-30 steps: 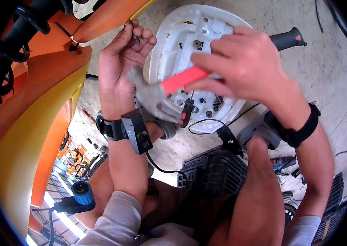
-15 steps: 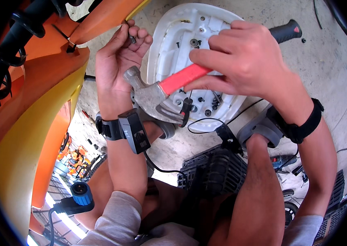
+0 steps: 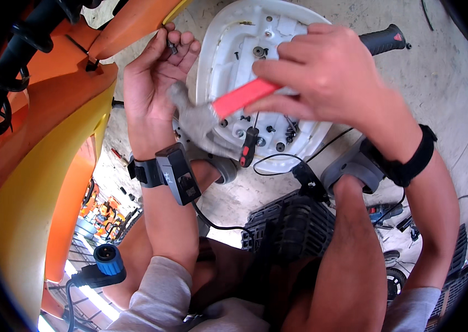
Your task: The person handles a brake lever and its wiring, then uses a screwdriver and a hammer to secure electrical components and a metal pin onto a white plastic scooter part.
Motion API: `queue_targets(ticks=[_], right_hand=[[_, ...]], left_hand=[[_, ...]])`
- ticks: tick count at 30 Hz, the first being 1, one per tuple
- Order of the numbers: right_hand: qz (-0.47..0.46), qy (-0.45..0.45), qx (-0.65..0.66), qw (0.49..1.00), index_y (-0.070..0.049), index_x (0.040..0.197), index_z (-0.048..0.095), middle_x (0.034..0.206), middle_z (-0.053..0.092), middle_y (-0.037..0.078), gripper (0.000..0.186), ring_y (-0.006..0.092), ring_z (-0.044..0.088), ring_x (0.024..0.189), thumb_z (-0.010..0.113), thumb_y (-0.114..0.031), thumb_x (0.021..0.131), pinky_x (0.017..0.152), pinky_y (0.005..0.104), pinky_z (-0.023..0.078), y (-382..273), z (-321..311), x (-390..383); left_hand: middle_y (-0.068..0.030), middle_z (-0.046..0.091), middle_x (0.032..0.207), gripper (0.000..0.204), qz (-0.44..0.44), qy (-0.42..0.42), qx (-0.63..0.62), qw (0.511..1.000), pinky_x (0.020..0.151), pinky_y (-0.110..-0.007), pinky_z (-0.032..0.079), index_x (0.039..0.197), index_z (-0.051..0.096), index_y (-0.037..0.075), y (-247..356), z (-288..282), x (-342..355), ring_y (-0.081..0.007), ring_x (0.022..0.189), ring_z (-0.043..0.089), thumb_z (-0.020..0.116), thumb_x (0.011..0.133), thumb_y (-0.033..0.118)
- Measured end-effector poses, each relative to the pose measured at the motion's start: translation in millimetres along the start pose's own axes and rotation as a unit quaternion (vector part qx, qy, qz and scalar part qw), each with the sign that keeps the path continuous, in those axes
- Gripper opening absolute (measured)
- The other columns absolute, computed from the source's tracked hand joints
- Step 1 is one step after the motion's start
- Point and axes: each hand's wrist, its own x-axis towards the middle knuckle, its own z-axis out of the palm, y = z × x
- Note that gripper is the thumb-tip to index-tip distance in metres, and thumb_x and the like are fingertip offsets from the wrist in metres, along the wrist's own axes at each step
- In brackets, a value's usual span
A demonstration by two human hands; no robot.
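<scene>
My right hand [image 3: 322, 77] is wrapped round the handle of a claw hammer [image 3: 245, 98], which is red near the head and black at the grip end. The hammer's metal head is blurred and sits close to my left palm. My left hand [image 3: 162, 77], palm up and fingers curled, pinches a small dark metal bolt [image 3: 172, 48] beside the lower edge of an orange and yellow panel [image 3: 140, 25]. Below my right hand lies a white moulded plastic shell [image 3: 214, 61] with small screws and washers in it. A black and red screwdriver [image 3: 249, 148] rests at its near side.
Large orange and yellow bodywork [image 3: 51, 149] fills the left side, with a black coil spring [image 3: 34, 36] at upper left. A black plastic crate [image 3: 295, 221] is between my legs. A blue power tool [image 3: 384, 211] lies on the floor at the right, and a blue-ended connector [image 3: 109, 260] hangs at lower left.
The hammer head has become blurred with motion, shifting slightly, while my right hand moves a little left. My left hand has shifted slightly up and left, still holding the bolt.
</scene>
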Motion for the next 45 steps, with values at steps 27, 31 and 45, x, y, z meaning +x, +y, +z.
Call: queue_targets(ticks=[27, 31, 45], right_hand=[[0.054, 0.031, -0.094, 0.994, -0.014, 0.087, 0.072, 0.058, 0.052, 0.001, 0.039, 0.0230, 0.055, 0.051, 0.083, -0.048, 0.070, 0.050, 0.0347, 0.043, 3.3, -10.6, -1.3], [0.041, 0.012, -0.031, 0.999, -0.016, 0.086, 0.071, 0.059, 0.052, 0.000, 0.037, 0.0210, 0.056, 0.052, 0.081, -0.049, 0.074, 0.050, 0.0342, 0.042, -1.9, -4.2, -3.6], [0.074, -0.019, -0.077, 0.994, -0.014, 0.062, 0.056, 0.047, 0.047, 0.001, 0.047, 0.0177, 0.050, 0.038, 0.073, -0.052, 0.083, 0.038, 0.0332, 0.038, 3.6, -22.3, 18.7]], left_hand=[[-0.0137, 0.066, 0.092, 0.018, -0.012, 0.009, -0.028, 0.999, 0.098, -0.050, 0.053, 0.112, 0.060, -0.006, 1.1, 0.8, 3.6, -0.0322, 0.097, 0.067, 0.059, 0.098, 0.005], [-0.0148, 0.066, 0.093, 0.018, 0.008, 0.016, -0.007, 1.000, 0.098, -0.050, 0.053, 0.112, 0.060, -0.006, 1.3, -0.3, 4.0, -0.0333, 0.098, 0.067, 0.058, 0.098, 0.005], [-0.0186, 0.069, 0.102, 0.022, -0.003, 0.029, 0.013, 0.999, 0.102, -0.051, 0.052, 0.114, 0.060, -0.007, 1.9, 0.0, 5.8, -0.0351, 0.106, 0.066, 0.057, 0.098, 0.007]])
